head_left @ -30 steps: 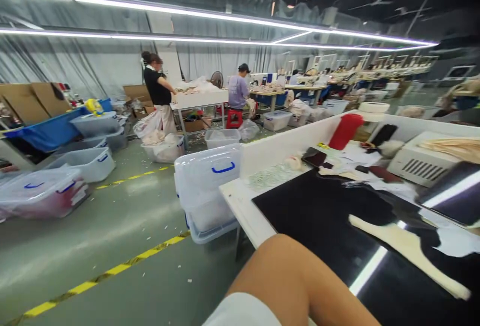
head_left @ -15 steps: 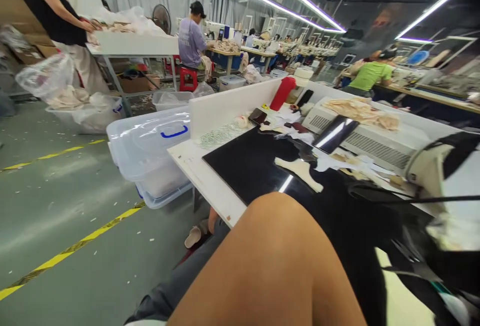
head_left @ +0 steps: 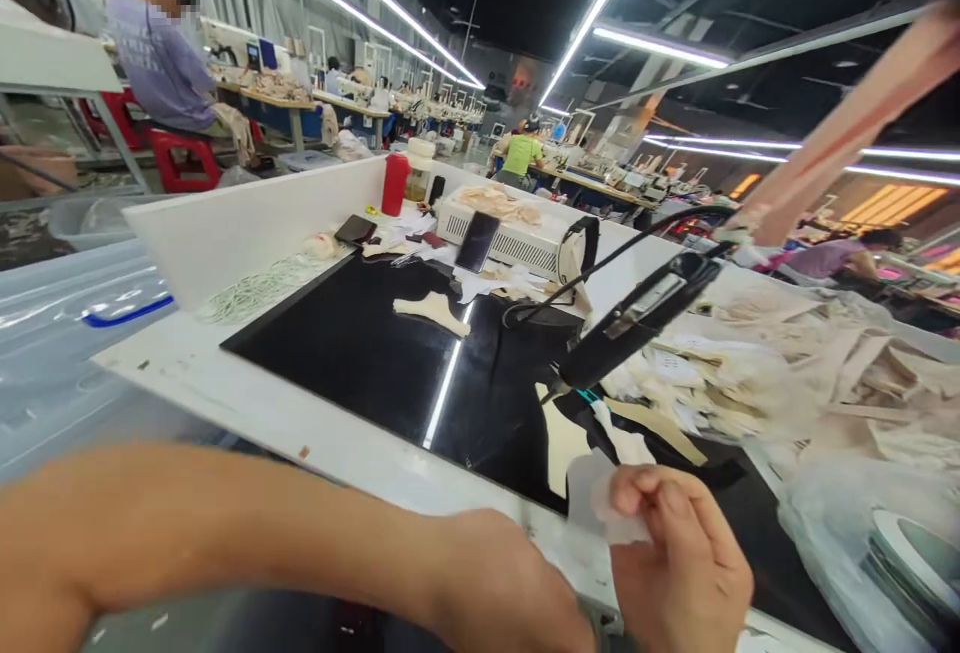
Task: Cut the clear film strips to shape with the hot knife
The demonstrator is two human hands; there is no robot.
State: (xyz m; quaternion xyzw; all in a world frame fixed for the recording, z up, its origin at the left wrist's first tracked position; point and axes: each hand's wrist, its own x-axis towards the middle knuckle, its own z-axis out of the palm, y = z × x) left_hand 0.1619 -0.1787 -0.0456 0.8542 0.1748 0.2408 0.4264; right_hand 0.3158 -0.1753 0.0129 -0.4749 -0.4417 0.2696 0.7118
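Note:
My left forearm reaches across the front edge of the table. My left hand (head_left: 517, 583) is low in the middle, blurred, its fingers turned away and hidden. Just right of it, my right hand (head_left: 686, 553) is closed, thumb and fingers pinching a thin whitish translucent sheet (head_left: 589, 498). Behind the sheet, a cream cut piece (head_left: 562, 443) lies on the black mat (head_left: 360, 363). Above that piece, a black stick-shaped tool (head_left: 637, 323) with a cord slants down to a narrow tip. Farther back on the mat rests another cream piece (head_left: 433, 311).
A phone (head_left: 477, 241) leans against a white vented box (head_left: 510, 238) at the back. Beside it stands a red cylinder (head_left: 394, 185). Beige fabric (head_left: 847, 373) is piled on the right, above a plastic bag (head_left: 832, 533). Plastic bins (head_left: 67, 333) stand left; people sit beyond.
The view has swung right, showing more of the table and the fabric pile. A bare bent limb filled the lower middle earlier; now my forearm and both hands are in view, with the translucent sheet.

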